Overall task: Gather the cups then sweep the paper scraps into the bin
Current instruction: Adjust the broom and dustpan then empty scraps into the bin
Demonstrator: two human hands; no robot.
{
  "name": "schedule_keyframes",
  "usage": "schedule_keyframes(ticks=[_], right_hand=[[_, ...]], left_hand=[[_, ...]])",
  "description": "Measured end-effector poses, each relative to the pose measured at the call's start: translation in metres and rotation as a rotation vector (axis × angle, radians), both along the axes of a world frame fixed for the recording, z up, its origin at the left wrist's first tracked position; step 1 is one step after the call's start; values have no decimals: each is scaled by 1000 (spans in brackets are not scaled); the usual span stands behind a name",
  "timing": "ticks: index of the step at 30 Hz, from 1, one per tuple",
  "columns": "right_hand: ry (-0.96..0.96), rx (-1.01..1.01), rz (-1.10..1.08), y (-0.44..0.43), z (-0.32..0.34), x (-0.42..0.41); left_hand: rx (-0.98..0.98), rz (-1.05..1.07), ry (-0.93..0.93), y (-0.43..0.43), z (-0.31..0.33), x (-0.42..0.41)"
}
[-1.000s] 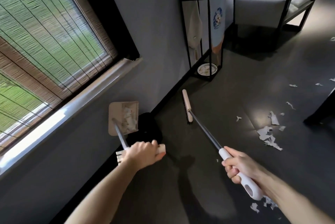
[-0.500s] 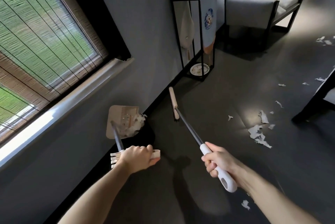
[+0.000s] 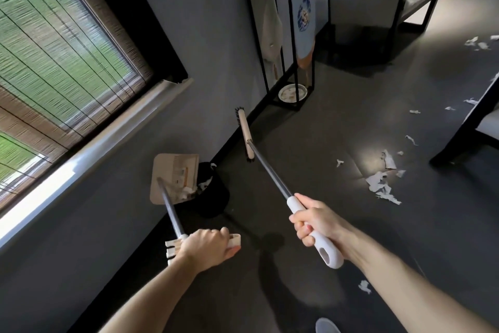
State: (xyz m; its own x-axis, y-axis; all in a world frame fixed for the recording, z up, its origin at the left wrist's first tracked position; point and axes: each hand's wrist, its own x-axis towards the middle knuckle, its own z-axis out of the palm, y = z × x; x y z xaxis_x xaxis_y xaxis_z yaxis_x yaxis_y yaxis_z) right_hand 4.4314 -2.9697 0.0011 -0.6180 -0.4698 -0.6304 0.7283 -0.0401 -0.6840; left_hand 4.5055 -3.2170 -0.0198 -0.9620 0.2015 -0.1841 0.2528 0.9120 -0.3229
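Left hand (image 3: pixel 208 247) fingers wrapped around dustpan (image 3: pixel 174 181) handle, seemingly tipped over bin (image 3: pixel 213 192); right hand (image 3: pixel 317 220) clenching broom (image 3: pixel 247 134).

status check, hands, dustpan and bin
Left hand grips beige long-handled dustpan, tipped over black bin. Right hand holds broom. White paper scraps remain on floor.

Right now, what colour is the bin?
Black. The bin stands by the wall under the tipped dustpan; the head view is the only one.

The dustpan (image 3: pixel 175 181) now tilts over the black bin (image 3: pixel 213 192), its paper scraps (image 3: pixel 189 192) sliding to the lower edge (some already inside), where earlier it was level.
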Motion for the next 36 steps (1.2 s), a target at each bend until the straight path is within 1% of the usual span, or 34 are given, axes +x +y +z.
schedule_keyframes(ticks=[2,5,9,13,15,16,18,21,23,25,27,29,31,32,34,36], right_hand=[[-10,0,1,1,-7,4],[-34,10,-2,4,-14,7],[-57,13,0,3,-15,7],[-64,4,-22,-9,-9,5],[-53,13,-20,-14,-3,2],[-45,16,-15,-17,0,1],[-30,15,-11,-20,7,0],[-7,4,-14,-22,19,1],[16,3,-23,-21,28,5],[27,-4,-59,-18,35,13],[29,-15,-114,-12,42,26],[25,-20,-174,-5,47,47],[22,-19,-237,5,50,75],[20,-15,-274,12,51,90],[3,2,-363,30,53,121],[-15,27,-462,53,52,154]], left_hand=[[17,1,-54,13,-14,6],[2,-21,3,12,-20,0],[-40,-79,144,-14,14,-15],[-21,-67,222,-29,46,-16],[-17,17,234,-26,63,-14],[15,114,244,-27,74,-16],[183,326,260,-33,100,-22],[442,546,419,-49,149,-30],[612,624,568,-62,182,-33],[745,636,608,-70,206,-33],[853,592,578,-64,217,-31],[975,536,509,-47,211,-30],[1119,494,373,-22,192,-26],[1151,453,289,-10,179,-24],[1119,326,144,18,150,-16],[1027,128,31,50,120,-9]])
